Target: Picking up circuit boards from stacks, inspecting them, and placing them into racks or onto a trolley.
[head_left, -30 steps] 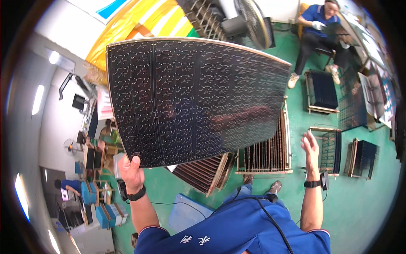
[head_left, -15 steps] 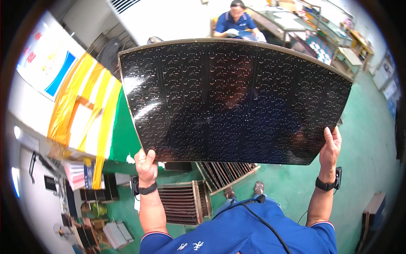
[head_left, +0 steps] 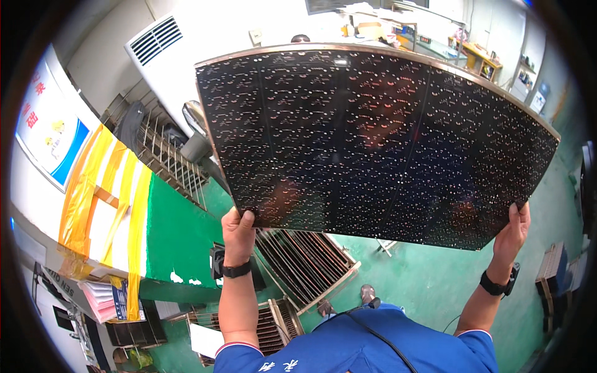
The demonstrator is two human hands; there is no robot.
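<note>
A large, black, glossy circuit board panel with a copper-coloured rim and rows of small light marks is held up before me, tilted, its surface reflecting light. My left hand is closed on its lower left corner, thumb on the face toward me. At the lower right edge my right hand pinches the panel, thumb likewise on this face. The fingers behind the panel are hidden. Both wrists wear black straps.
Below the panel stand a slatted wooden rack and a second rack. To the left is a green-and-white block with yellow tape. Stacked dark items sit at right. Behind the panel, a person's head shows.
The view has swung, and the panel with both hands sits further right in it. Both hands keep their grip. The person beyond is now almost wholly hidden by the panel.
</note>
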